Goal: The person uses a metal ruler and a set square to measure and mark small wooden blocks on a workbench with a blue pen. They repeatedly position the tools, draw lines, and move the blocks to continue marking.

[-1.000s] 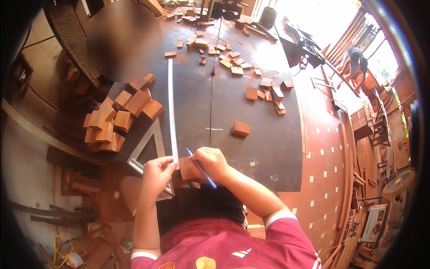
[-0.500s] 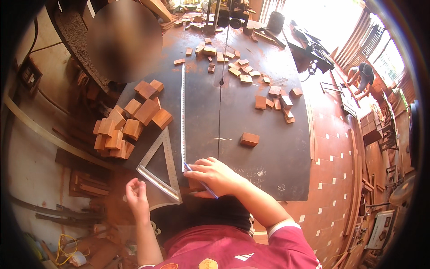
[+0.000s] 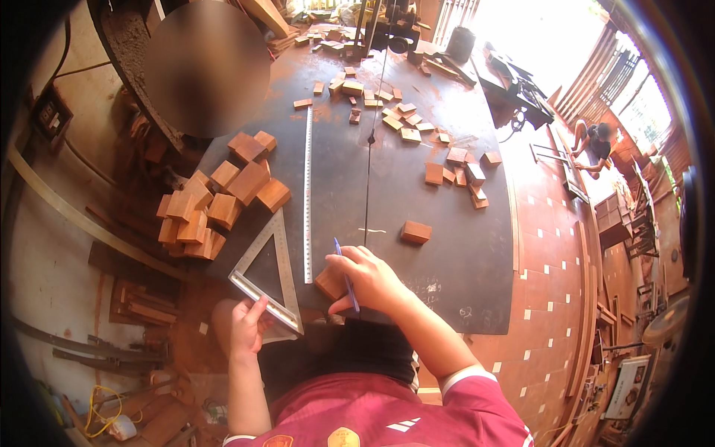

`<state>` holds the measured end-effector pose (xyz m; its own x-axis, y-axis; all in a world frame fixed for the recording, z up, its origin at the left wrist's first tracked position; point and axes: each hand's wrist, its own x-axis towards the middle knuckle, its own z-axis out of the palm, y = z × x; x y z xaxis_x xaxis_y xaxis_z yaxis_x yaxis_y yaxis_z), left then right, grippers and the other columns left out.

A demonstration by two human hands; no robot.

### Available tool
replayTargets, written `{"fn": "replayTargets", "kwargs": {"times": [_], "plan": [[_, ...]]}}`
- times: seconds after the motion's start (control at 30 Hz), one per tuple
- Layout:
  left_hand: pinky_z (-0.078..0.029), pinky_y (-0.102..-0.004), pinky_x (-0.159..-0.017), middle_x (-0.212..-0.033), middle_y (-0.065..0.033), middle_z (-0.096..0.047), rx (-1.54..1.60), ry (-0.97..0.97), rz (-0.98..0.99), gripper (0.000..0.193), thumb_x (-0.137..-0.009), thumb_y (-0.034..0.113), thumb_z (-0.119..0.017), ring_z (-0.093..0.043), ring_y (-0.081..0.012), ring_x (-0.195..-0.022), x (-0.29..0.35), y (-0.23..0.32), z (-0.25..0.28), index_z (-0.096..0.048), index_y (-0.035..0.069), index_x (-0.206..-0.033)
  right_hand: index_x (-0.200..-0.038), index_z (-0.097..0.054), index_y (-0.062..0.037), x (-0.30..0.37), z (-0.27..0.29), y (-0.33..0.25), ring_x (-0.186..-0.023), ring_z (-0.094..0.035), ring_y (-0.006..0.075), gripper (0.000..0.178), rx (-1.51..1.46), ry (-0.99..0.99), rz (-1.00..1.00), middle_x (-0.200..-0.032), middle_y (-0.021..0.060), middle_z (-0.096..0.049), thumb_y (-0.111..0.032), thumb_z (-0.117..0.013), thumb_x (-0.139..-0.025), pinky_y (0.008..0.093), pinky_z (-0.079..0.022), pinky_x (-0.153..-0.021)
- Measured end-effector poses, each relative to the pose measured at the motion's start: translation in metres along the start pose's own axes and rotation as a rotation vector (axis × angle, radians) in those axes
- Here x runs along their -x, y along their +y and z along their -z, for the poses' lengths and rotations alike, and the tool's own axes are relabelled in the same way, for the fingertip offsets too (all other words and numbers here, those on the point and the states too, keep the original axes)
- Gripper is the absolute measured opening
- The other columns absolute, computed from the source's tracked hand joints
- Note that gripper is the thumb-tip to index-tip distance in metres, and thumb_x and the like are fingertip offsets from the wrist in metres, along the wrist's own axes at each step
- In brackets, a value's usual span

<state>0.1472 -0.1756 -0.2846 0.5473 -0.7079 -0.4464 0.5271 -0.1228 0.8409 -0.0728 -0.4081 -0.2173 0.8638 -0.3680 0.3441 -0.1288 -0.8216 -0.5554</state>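
Note:
My left hand (image 3: 249, 325) pinches the lower thick edge of a metal triangle square (image 3: 280, 261), which rests at the table's near left edge. In my right hand (image 3: 370, 280) a blue pen (image 3: 347, 279) sits between the fingers, its upper end standing up past them. The same hand is at a wooden block (image 3: 328, 284) by the near edge; its fingers hide part of the block, so how firmly they grip it is unclear. A white steel ruler (image 3: 308, 194) lies lengthwise on the dark table, its near end just left of that block.
Reddish wooden blocks (image 3: 248, 183) are piled on the table's left side. A single block (image 3: 415, 232) lies right of the table's slot (image 3: 368, 186). Several smaller offcuts (image 3: 410, 135) are scattered farther back and right. A machine (image 3: 395, 33) stands at the far end. Another person (image 3: 596, 145) crouches far right.
My left hand has risen from beside the triangle square and taken hold of its edge. My right hand has moved right, off the ruler's end, with the pen now more upright; more of the block shows.

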Motion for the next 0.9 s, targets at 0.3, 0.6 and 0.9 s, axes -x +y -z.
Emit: {"fn": "replayTargets", "kwargs": {"times": [0.3,0.6,0.9], "plan": [[-0.054,-0.0263,-0.074,-0.091,-0.0061,-0.071,-0.159,0.090,-0.194,0.013,-0.095,0.009,-0.072,-0.067,-0.0120,-0.079,0.037,0.013,-0.007,-0.068,0.000,-0.103,-0.127,-0.061,-0.0038,0.002,-0.005,0.003,-0.106,-0.062,0.0392,0.077,-0.125,0.068,-0.105,-0.113,0.0175,-0.060,-0.033,-0.093,-0.064,0.0443,-0.053,-0.091],[-0.056,-0.0242,-0.067,-0.088,-0.0049,-0.071,-0.085,0.043,-0.252,0.009,-0.095,0.006,-0.069,-0.068,-0.0118,-0.074,0.061,0.023,-0.020,-0.067,0.002,-0.103,-0.122,-0.064,-0.0059,0.001,-0.005,-0.004,-0.095,-0.068,0.0390,0.073,-0.128,-0.007,-0.173,-0.110,0.0152,-0.064,-0.041,-0.093,-0.065,0.0451,-0.057,-0.081],[-0.053,-0.0219,-0.061,-0.083,-0.0065,-0.071,-0.086,-0.043,-0.185,0.008,-0.094,0.008,-0.069,-0.067,-0.0112,-0.067,0.060,0.003,-0.054,-0.067,0.000,-0.097,-0.112,-0.067,-0.0044,-0.001,-0.008,0.006,-0.073,-0.068,0.0299,0.031,-0.091,0.218,-0.144,-0.085,0.0106,-0.067,-0.020,-0.079,-0.087,0.0371,-0.055,-0.067]]}}
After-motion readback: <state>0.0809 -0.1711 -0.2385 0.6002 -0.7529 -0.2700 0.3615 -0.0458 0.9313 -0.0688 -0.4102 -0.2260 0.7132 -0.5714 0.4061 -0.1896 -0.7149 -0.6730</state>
